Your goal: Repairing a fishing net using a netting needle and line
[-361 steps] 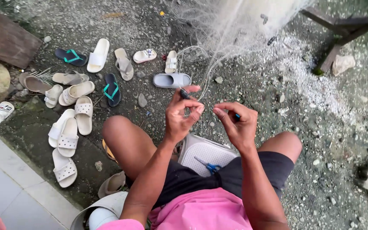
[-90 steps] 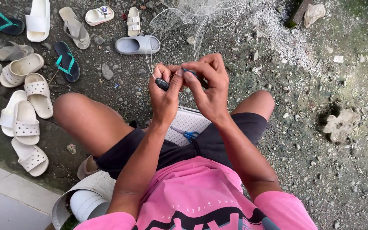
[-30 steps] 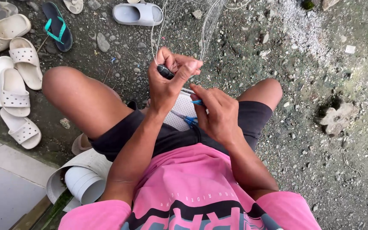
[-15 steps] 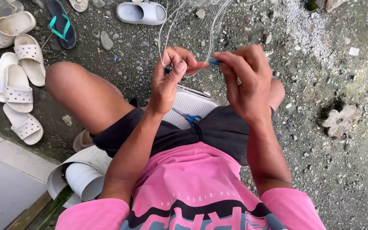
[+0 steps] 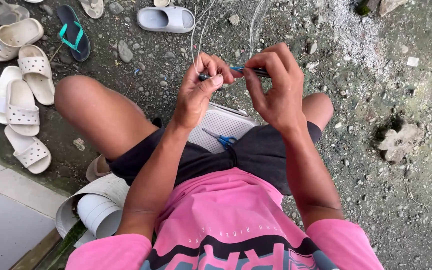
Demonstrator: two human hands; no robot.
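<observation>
The left hand [image 5: 200, 92] has its fingers [image 5: 211, 81] closed in a pinch, thumb against forefinger, on the near end of a dark, slim needle [image 5: 236, 71] and on the fine pale strands of net [image 5: 201, 35] that rise from it toward the top of the picture. The right hand [image 5: 276, 87] meets it from the other side: its fingers curl shut over the far end of the needle, where a bit of blue shows between the two hands. The hands touch at the fingertips, raised above the lap. Whether a knot sits in the pinch cannot be told; the strands are too thin to follow there.

The risk lies in that thinness. The person's hold looks light, so a strand could slip from the pinch and the mesh being worked would go slack or lose its size. A hard pull with the right hand could snap a strand or tighten a loop in the wrong place. The net hangs loose in several lines just beside the fingers, so the needle's point could catch a neighbouring strand and tangle it in.

Below the hands, small blue-handled scissors [image 5: 221, 139] lie on a white perforated board [image 5: 216, 125] in the lap, resting against the dark shorts; a shift of the knees could tip them onto the gravel [image 5: 376, 100]. Sandals [image 5: 23, 95] and a grey slide [image 5: 166, 19] lie well apart on the left, clear of the net.
</observation>
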